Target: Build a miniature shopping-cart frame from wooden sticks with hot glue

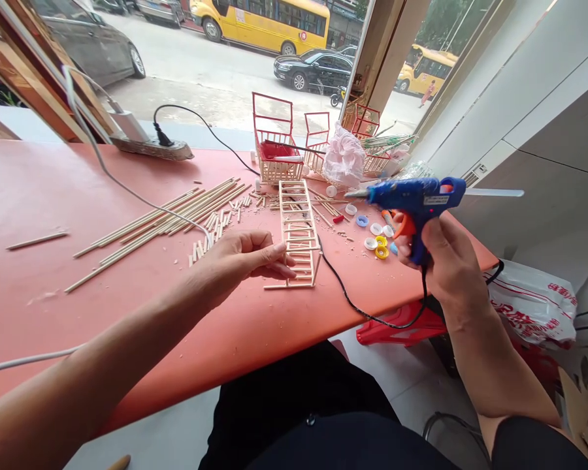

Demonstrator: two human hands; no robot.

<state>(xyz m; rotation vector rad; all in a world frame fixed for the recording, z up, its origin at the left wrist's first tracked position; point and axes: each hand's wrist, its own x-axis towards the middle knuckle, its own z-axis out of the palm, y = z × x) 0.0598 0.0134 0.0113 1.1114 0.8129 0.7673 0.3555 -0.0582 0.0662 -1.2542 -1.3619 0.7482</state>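
Right hand (448, 251) wrapped round blue glue gun (409, 194) above desk's (200, 346) right end; label too small to read. Left hand (247, 254) pinching stick frame (304, 248), near front edge. Three stick baskets (280, 172) along far edge; leftmost holds something red (273, 150), white rod (290, 158). Two yellow caps (382, 252) toward right edge.

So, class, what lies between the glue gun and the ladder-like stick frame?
The head view shows loose plastic caps, a small red piece and black cord between the glue gun and frame.
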